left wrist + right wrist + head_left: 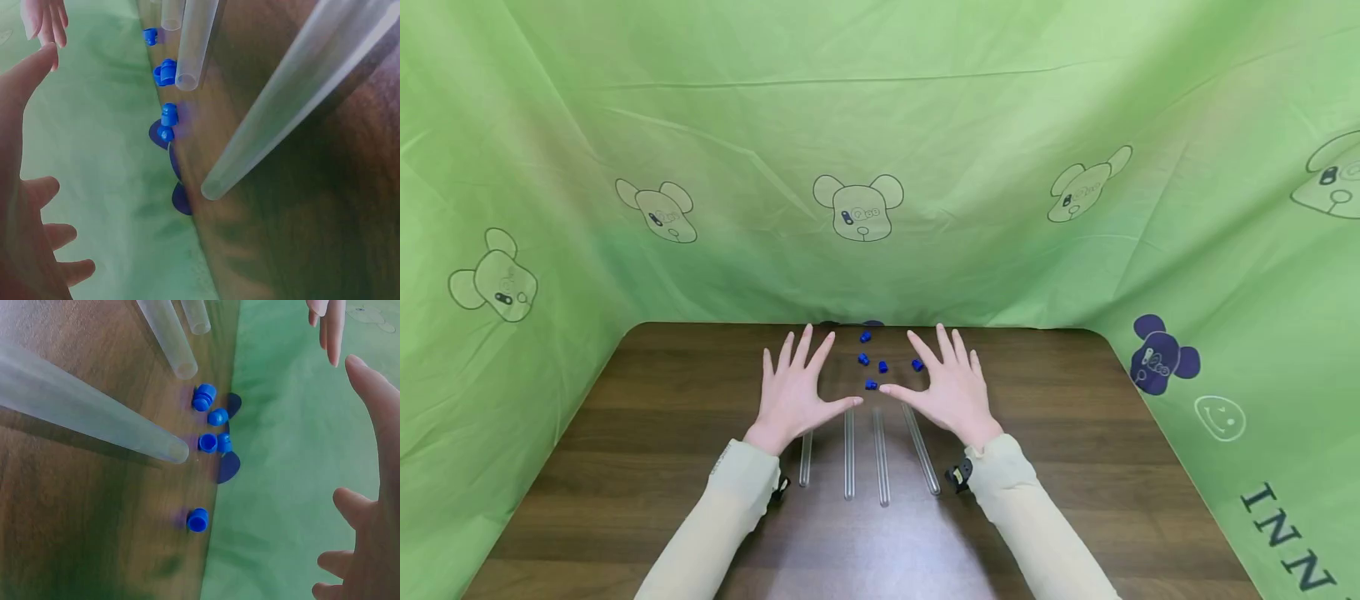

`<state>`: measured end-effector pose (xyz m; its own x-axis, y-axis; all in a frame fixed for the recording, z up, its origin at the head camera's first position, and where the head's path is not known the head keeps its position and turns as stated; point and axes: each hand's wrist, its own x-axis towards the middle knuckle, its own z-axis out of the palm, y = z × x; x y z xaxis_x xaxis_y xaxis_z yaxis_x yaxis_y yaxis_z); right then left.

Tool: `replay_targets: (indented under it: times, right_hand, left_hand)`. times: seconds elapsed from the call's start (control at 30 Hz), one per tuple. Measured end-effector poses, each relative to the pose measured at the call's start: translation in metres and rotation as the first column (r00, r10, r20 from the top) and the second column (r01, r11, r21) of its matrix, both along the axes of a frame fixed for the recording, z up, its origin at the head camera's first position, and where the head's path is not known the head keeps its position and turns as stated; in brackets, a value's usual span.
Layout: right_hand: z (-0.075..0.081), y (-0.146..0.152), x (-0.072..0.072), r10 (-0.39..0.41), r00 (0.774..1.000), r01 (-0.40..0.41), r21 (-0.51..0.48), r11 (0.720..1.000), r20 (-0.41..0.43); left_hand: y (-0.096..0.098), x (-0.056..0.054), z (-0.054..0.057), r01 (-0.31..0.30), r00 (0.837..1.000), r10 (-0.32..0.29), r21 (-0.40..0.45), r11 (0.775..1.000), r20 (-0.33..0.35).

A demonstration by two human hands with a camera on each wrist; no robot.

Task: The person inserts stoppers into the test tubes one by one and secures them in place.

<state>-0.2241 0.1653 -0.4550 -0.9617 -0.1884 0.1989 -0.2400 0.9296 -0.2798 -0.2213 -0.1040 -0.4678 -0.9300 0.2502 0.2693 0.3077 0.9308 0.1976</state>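
Note:
Both hands hover over the table with fingers spread, holding nothing. My left hand (pixel 792 398) is over the far end of the leftmost clear test tube (pixel 806 460). My right hand (pixel 955 398) is at the far end of the rightmost test tube (pixel 922 450), its thumb tip near a blue cap (pixel 871 385). Between these tubes lie two more, a left one (pixel 849 457) and a right one (pixel 882 458), mouths facing away from me. Several small blue caps are scattered beyond the tubes; in the right wrist view one cap (pixel 197 520) lies apart from the others.
The brown wooden table (pixel 662 467) is bordered by a green cloth (pixel 865 125) at the back and sides, printed with bear heads. A black wrist strap (pixel 959 475) shows at the right sleeve.

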Motion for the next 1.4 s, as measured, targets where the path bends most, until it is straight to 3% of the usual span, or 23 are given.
replay_targets:
  times: [0.37, 0.63, 1.4]
  right_hand:
    - [-0.009, -0.009, 0.006, 0.006, 1.0, -0.005, -0.022, 1.0, 0.019]
    - [-0.014, -0.017, 0.007, 0.036, 0.999, -0.036, -0.04, 0.999, 0.0]
    - [-0.026, -0.038, 0.009, 0.165, 0.986, -0.163, -0.136, 0.977, 0.003]
  left_hand:
    - [-0.002, 0.009, -0.01, 0.003, 1.0, -0.003, -0.003, 1.0, -0.001]
    - [-0.004, 0.014, -0.014, -0.005, 0.999, 0.005, 0.024, 1.0, 0.034]
    - [-0.019, 0.032, -0.022, -0.003, 0.999, -0.001, 0.097, 0.995, 0.041]
